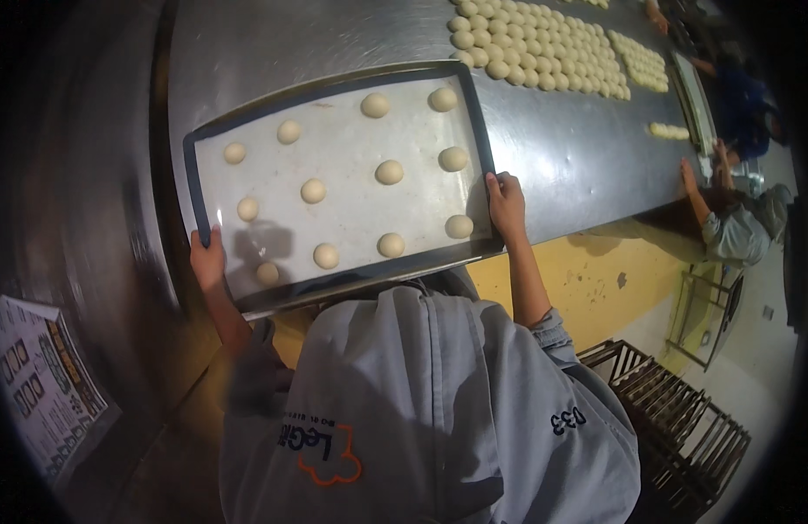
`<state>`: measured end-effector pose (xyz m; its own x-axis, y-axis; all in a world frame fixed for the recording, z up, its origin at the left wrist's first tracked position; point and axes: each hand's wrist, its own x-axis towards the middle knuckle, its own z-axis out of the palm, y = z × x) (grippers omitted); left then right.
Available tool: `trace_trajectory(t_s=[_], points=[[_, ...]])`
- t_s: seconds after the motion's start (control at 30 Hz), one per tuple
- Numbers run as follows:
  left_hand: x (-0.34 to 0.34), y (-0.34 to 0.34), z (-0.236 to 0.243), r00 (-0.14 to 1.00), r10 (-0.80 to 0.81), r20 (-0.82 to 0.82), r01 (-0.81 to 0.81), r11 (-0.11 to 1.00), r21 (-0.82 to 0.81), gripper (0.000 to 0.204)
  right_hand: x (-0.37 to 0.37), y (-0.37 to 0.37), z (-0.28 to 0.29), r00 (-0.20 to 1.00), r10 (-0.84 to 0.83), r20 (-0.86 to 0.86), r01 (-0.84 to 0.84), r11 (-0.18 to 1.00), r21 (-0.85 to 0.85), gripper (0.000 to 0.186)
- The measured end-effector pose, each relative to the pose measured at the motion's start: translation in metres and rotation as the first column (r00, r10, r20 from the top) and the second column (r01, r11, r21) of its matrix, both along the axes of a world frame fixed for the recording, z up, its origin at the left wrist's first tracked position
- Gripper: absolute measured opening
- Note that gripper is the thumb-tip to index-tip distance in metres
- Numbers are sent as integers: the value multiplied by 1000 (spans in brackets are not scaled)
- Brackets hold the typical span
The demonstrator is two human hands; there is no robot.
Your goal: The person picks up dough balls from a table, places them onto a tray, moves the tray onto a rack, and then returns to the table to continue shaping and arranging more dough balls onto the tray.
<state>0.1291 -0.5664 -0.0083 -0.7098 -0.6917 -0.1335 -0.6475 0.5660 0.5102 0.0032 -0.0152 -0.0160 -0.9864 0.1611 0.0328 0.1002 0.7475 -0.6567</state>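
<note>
A wide baking tray [191,179] with a dark rim lies in front of me, lined with a pale sheet [351,144]. Round dough balls [389,172] sit on the liner in spaced rows, none touching another. My left hand [208,260] grips the tray's near left corner, thumb over the rim. On the right side, the fingers of my right hand [507,206] are closed around the tray's edge. The tray's near edge reaches close to my body, and its far part lies over the steel table [561,144].
Many dough balls [543,44] stand in tight rows at the table's far side, with a smaller batch [639,61] beyond. Two dough strips [668,131] lie farther right, near other people [740,231]. A slatted metal rack [666,410] stands low right; a printed sheet [41,384] hangs at left.
</note>
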Motion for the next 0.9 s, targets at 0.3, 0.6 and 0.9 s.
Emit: trace_trajectory(t_s=[0.3, 0.6, 0.9], points=[[13, -4, -21, 998, 56, -36, -38, 922, 385, 76, 33, 26, 20, 893, -162, 419, 243, 959, -148, 52], [-39, 84, -43, 978, -202, -59, 167, 575, 801, 50, 152, 128, -11, 891, -353, 287, 424, 873, -241, 59], [-22, 342, -35, 724, -689, -35, 591, 593, 546, 53, 421, 252, -12, 552, -779, 298, 827, 466, -315, 55]])
